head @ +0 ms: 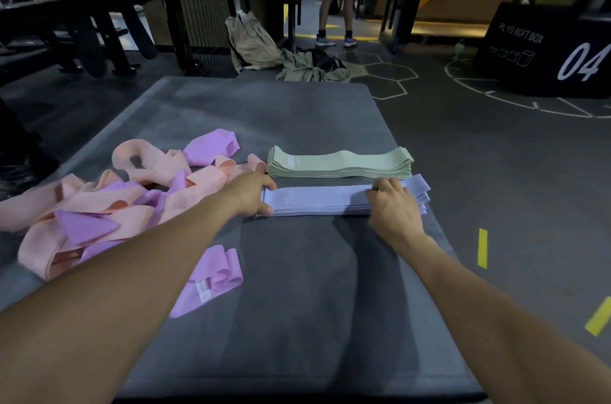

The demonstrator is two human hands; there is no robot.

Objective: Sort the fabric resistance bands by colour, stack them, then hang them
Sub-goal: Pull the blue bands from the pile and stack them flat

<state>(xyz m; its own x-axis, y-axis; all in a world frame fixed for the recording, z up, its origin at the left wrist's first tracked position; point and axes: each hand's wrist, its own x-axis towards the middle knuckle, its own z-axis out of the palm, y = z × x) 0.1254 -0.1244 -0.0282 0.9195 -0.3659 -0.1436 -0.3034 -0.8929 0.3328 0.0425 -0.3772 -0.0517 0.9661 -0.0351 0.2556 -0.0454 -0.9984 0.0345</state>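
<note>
Hands bracket a flat stack of pale lavender-blue fabric bands on the grey padded tabletop: the left hand holds its left end, grip narrow, while the right hand presses its right part with curled fingers. Just beyond lies a neat stack of pale green fabric bands, and left sprawls a loose heap of peach and lilac bands.

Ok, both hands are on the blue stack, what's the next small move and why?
Probably square up the blue stack: its right end fans out past the right hand, while the left hand steadies the other end. The green stack is already neat; the pink and purple pile waits.
</note>
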